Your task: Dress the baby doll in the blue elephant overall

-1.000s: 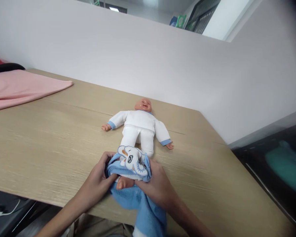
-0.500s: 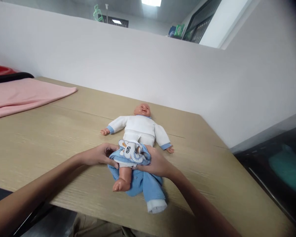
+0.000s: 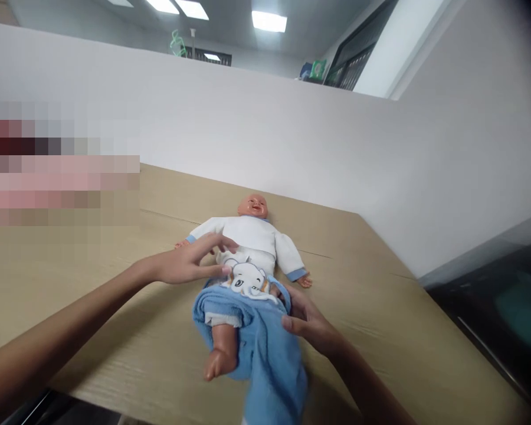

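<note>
A baby doll (image 3: 252, 233) lies on its back, head away from me, in a white top with blue cuffs. Blue trousers (image 3: 265, 336) with a white cartoon animal patch (image 3: 248, 282) are around its legs. One bare foot (image 3: 220, 359) sticks out at the left; the other is hidden by the long trouser leg. Over the doll's waist is my left hand (image 3: 192, 260), open, fingers apart, thumb tip near the patch. My right hand (image 3: 310, 319) grips the right side of the waistband, fingers partly hidden inside it and thumb outside.
The wooden table (image 3: 402, 336) meets a white wall (image 3: 248, 130) at the back. A pixelated patch at the left hides details of something pink (image 3: 39, 182) there. Dark furniture (image 3: 504, 313) stands beyond the table's right edge.
My left hand has let go of the bunched trouser leg and moved up toward the waist. My right hand has shifted right and down to the waistband. The trousers are less bunched.
</note>
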Motion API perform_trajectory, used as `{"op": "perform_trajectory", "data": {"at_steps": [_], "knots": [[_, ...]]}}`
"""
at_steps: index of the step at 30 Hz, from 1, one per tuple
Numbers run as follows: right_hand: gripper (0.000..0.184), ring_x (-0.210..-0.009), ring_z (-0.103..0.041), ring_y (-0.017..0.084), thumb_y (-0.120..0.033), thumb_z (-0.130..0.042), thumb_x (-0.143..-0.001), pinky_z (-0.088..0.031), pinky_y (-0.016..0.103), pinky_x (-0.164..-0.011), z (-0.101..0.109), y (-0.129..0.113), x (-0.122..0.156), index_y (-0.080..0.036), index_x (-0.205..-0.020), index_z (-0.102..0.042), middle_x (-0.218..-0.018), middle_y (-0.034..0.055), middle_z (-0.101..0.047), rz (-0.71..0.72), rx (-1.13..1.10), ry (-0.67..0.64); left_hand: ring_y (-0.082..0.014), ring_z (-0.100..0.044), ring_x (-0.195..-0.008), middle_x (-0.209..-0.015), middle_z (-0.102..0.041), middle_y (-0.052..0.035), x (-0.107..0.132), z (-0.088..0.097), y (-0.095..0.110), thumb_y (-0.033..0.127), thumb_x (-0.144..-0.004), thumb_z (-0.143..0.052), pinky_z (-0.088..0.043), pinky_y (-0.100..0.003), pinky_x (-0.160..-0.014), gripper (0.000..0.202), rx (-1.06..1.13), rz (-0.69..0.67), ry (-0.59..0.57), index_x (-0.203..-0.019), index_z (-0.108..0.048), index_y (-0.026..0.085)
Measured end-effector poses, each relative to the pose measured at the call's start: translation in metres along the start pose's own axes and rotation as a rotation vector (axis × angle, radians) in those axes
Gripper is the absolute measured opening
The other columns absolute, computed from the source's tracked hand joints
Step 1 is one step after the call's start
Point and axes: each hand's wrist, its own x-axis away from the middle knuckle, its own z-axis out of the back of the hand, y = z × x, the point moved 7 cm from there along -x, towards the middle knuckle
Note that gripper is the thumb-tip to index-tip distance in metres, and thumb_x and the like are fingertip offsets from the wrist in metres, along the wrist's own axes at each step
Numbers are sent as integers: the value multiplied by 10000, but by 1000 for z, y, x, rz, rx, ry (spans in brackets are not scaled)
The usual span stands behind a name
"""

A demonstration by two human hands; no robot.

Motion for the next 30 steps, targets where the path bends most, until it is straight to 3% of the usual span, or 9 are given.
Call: {"op": "perform_trajectory", "data": {"at_steps": [3,6,8,14,17,20,23,27,30], "knots": [[535,-912,-602,186,-571,-969,-904,-496,266,-830,-8,-5,1,-223,-1236,-735,-1030,14,-645,10,-98,-86,-322,-660,-1285,-1418,-704,-109,-32,-16,27,617,-937,-873,-558,-393,-1022,703,-24,-51,-159,-1505,-669,258],[447,-921,-545,161,-480,-964,-941,-455,236,-831,-7,-10,4,-217,-1202,-714,-1035,6,-583,29,-119,-88,-213,-683,-871,-981,-744,-9,-56,-49,37,590,-852,-943,-514,-290,-736,577,17,-44,-514,-1269,-775,230],[392,-894,-512,144,-440,-959,-957,-433,212,-795,-5,-14,6,-218,-1132,-687,-1021,-6,-555,31,-116,-60,-168,-610,-757,-851,-671,34,-65,-64,37,529,-857,-935,-460,-265,-662,452,82,-61,-657,-1133,-760,217],[492,-945,-574,174,-547,-935,-964,-484,271,-871,-17,-15,11,-240,-1238,-665,-1070,5,-596,-189,-30,-136,-173,-586,-845,-938,-616,16,-71,-79,23,414,-929,-834,-468,-253,-710,332,310,-124,-600,-1101,-639,206],[480,-837,-521,173,-625,-893,-967,-431,289,-771,-18,-12,18,-204,-1110,-711,-954,-1,-570,-294,100,-214,-179,-637,-906,-990,-646,9,-66,-87,14,417,-914,-897,-505,-246,-767,378,432,-65,-630,-1125,-658,214],[464,-771,-457,163,-632,-907,-928,-373,290,-708,-6,-12,24,-202,-990,-745,-857,-20,-532,-302,108,-113,-189,-687,-902,-982,-708,24,-60,-96,11,370,-705,-1080,-556,-245,-773,581,581,6,-752,-1103,-681,230],[461,-835,-542,196,-598,-979,-808,-426,305,-757,6,-8,29,-210,-986,-805,-896,1,-638,-300,-17,51,-230,-720,-912,-983,-778,3,-55,-101,13,336,-615,-1120,-621,-285,-791,594,597,-31,-873,-1057,-743,212],[463,-913,-624,233,-515,-966,-753,-481,326,-826,5,6,29,-217,-1090,-858,-989,36,-757,-302,-184,149,-229,-745,-941,-985,-800,-5,-53,-99,14,353,-781,-1026,-628,-277,-854,410,548,-99,-862,-1061,-790,166],[472,-836,-606,205,-492,-929,-772,-469,298,-765,-2,9,23,-197,-1135,-868,-930,33,-752,-241,-267,132,-226,-766,-1133,-1146,-803,-4,-53,-94,17,317,-949,-878,-596,-254,-1014,372,629,-120,-814,-1249,-758,134]]}}
